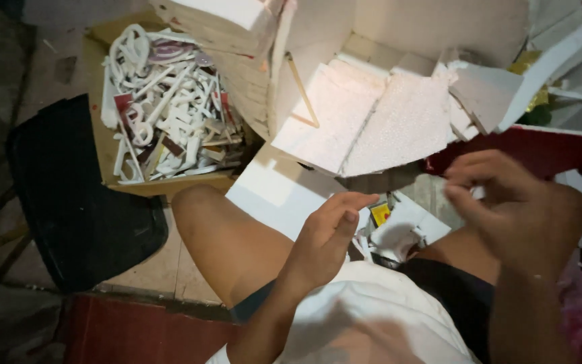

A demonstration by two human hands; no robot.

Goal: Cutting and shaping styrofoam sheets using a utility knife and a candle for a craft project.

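Left hand: open, we hold nothing.
Right hand: blurry, we cannot tell.
Risk: our hands may bump the leaning foam sheets; they could slide down.

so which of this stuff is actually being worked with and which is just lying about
In hand or nearest the hands:
- left hand, open, holding nothing visible
- right hand, fingers curled, blurred
- white foam sheets just ahead of both hands
- small yellow item below the left fingers

Lying about:
- cardboard box of white cut-out scraps
- black bag on the floor
- thin wooden stick
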